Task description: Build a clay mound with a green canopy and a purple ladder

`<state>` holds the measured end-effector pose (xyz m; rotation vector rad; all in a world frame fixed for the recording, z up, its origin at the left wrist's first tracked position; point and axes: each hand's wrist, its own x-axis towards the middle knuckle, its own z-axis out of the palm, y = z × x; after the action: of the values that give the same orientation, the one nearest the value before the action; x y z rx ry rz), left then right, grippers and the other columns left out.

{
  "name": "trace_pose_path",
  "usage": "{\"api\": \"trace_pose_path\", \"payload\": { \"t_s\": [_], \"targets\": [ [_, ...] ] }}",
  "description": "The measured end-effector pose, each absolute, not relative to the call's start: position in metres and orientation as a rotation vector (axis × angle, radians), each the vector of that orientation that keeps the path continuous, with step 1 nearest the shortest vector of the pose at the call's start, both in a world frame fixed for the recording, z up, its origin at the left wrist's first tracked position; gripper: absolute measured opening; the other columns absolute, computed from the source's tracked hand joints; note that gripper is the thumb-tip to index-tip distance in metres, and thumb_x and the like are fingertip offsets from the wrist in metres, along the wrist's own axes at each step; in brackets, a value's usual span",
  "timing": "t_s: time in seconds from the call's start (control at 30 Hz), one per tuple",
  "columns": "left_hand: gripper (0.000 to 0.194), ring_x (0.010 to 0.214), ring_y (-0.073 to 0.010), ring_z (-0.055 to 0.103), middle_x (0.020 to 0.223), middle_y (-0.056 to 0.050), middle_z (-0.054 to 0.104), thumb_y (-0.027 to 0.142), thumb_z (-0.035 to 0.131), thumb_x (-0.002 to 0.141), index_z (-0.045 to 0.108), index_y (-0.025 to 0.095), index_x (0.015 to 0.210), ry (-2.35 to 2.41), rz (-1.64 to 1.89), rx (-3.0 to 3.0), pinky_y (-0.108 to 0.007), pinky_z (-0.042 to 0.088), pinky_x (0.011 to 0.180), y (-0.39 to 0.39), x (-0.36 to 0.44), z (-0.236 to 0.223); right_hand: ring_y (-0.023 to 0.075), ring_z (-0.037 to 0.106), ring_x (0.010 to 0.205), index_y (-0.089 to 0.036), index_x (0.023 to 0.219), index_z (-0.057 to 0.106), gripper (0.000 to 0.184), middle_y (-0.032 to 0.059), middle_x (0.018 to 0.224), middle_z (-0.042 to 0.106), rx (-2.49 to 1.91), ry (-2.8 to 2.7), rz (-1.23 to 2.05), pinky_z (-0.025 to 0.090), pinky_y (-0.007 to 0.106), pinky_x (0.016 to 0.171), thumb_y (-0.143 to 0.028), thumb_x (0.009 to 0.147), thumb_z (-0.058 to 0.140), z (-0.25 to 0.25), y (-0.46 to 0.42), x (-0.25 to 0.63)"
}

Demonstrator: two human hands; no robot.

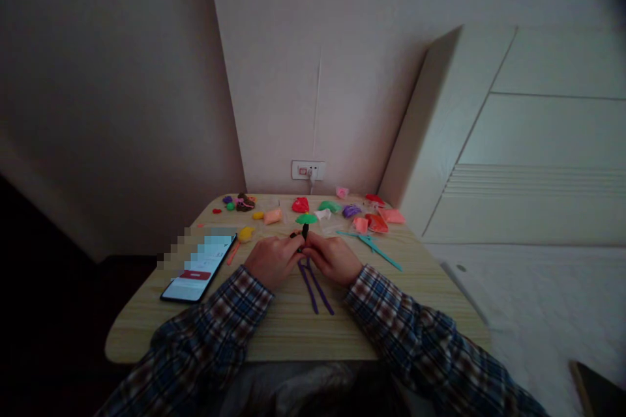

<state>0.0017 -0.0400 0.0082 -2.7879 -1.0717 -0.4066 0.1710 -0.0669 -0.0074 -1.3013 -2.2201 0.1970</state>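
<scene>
Near the middle of the table, my left hand (274, 260) and my right hand (335, 258) meet with their fingers pinched together. Between the fingertips stands a small clay piece with a green, umbrella-like cap (306, 218) and a dark stem. The lower end of the stem is hidden by my fingers, and a bit of black material shows by the left fingertips. Just below my hands lie two thin purple modelling tools (315, 290). Teal plastic tools (380, 253) rest to the right of my right hand.
On the left lies a phone (199, 268) with its screen lit. A yellow clay lump with an orange stick (244, 234) is near it. Several coloured clay packs, such as a purple one (351, 211), line the back edge. Behind is a wall socket (308, 170); a bed is at right.
</scene>
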Motion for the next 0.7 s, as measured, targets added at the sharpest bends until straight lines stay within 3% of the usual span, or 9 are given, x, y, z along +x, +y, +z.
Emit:
{"api": "trace_pose_path", "payload": {
  "t_s": [0.37,0.53,0.7],
  "targets": [
    [0.019,0.067,-0.0197,0.062,0.076,-0.006,0.068,0.022,0.041,0.087,0.059,0.018,0.083,-1.045,-0.632,-2.864,-0.028,0.04,0.059,-0.045,-0.002,0.004,0.0129,0.056,0.065,-0.017,0.079,0.058,0.033,0.0044,0.073,0.064,-1.329,-2.311,0.148,0.035,0.023,0.061,-0.033,0.094,0.033,-0.006,-0.071,0.17],
    [0.02,0.051,-0.0145,0.057,0.053,0.001,0.058,0.029,0.042,0.088,0.058,0.018,0.082,-1.255,-1.052,-3.064,-0.025,0.04,0.056,-0.049,-0.003,0.012,0.0115,0.053,0.058,-0.017,0.073,0.057,0.042,0.0018,0.063,0.059,-1.266,-2.145,0.254,0.036,0.023,0.058,-0.036,0.095,0.027,0.007,-0.072,0.178],
    [0.026,0.039,-0.0113,0.049,0.045,0.005,0.052,0.04,0.042,0.087,0.047,0.019,0.071,-1.572,-1.668,-3.203,-0.022,0.037,0.044,-0.042,-0.004,0.012,0.0089,0.05,0.051,-0.02,0.067,0.056,0.043,-0.0016,0.056,0.054,-0.966,-2.02,0.378,0.038,0.021,0.052,-0.041,0.094,0.031,0.051,-0.114,0.165]
  ]
}}
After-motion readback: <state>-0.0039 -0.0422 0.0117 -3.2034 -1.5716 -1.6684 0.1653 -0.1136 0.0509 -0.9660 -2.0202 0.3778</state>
